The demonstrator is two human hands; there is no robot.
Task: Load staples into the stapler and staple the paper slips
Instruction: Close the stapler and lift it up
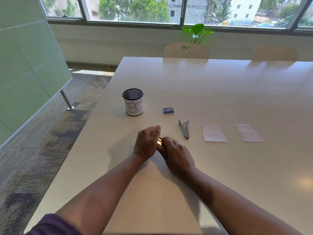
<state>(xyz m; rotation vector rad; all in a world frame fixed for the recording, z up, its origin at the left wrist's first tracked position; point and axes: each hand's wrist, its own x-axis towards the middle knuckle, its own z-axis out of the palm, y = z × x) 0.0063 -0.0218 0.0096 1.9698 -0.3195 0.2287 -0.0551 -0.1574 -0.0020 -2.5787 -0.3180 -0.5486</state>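
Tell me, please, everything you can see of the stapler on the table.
The stapler is a small, slim, silvery one that looks like metal. It lies on the white table, apart from both hands, its top arm swung open at the far end. It sits between the blue staple box and the nearer paper slip, touching neither. Whether staples are inside cannot be told.

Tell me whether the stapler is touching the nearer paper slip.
Apart. The head view shows a bare strip of table between the stapler and the nearer paper slip.
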